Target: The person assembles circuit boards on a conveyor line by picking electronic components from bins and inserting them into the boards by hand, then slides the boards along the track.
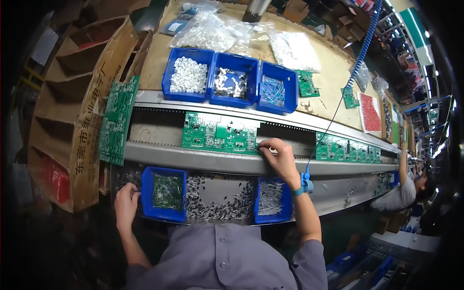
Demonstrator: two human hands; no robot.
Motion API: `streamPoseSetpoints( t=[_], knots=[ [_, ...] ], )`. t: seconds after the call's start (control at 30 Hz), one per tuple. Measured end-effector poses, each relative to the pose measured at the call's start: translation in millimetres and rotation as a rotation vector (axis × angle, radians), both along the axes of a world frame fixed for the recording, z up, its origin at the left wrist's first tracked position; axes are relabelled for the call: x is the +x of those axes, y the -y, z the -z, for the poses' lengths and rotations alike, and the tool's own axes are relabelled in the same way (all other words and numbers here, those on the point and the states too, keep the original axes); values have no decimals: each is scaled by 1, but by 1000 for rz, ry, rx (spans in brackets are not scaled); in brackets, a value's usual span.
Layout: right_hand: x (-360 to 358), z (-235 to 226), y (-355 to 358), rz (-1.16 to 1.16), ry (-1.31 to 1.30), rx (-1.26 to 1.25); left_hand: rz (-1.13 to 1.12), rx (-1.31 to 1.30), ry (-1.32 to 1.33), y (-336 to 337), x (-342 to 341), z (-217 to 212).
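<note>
A green circuit board [220,133] with small parts on it lies across the rails of the line in front of me. At its right end, my right hand [279,157] has its thumb and fingertips closed beside the board's edge; whatever they pinch is hidden. A blue strap [303,185] circles that wrist. My left hand [126,203] is down at the left, fingers drawn together just left of a blue bin [151,212] of green-leaded parts. What sits between those fingers is too small to make out. Loose dark capacitors [220,209] with leads are strewn right of that bin.
Another blue bin [286,215] holds silver pins. Three blue bins [236,103] of white and light-blue parts stand beyond the rail. More boards [348,148] lie rightward; another [116,121] leans by a cardboard divider box [89,111]. A coiled blue cord [369,36] hangs down; a co-worker [401,191] sits right.
</note>
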State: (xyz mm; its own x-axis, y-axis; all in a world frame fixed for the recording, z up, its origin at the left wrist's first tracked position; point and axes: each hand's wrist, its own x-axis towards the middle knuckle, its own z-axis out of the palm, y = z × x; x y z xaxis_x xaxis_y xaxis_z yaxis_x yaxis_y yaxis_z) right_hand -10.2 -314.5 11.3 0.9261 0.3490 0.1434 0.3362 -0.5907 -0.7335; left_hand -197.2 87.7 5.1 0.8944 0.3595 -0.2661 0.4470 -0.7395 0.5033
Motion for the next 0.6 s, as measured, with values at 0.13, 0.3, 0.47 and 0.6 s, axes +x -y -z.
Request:
streamPoseSetpoints(
  t=[0.13,0.3,0.47,0.6],
  knots=[
    [2,0,-1,-9,-2,-15,-17,-5,83,2,3,-1],
    [3,0,-3,-18,4,-14,-5,25,114,2,5,-6],
    [4,0,-4,-12,-17,-10,-28,-34,152,1,3,0],
    [4,-1,-4,-12,-25,-21,-30,-59,177,2,1,1]
  ],
)
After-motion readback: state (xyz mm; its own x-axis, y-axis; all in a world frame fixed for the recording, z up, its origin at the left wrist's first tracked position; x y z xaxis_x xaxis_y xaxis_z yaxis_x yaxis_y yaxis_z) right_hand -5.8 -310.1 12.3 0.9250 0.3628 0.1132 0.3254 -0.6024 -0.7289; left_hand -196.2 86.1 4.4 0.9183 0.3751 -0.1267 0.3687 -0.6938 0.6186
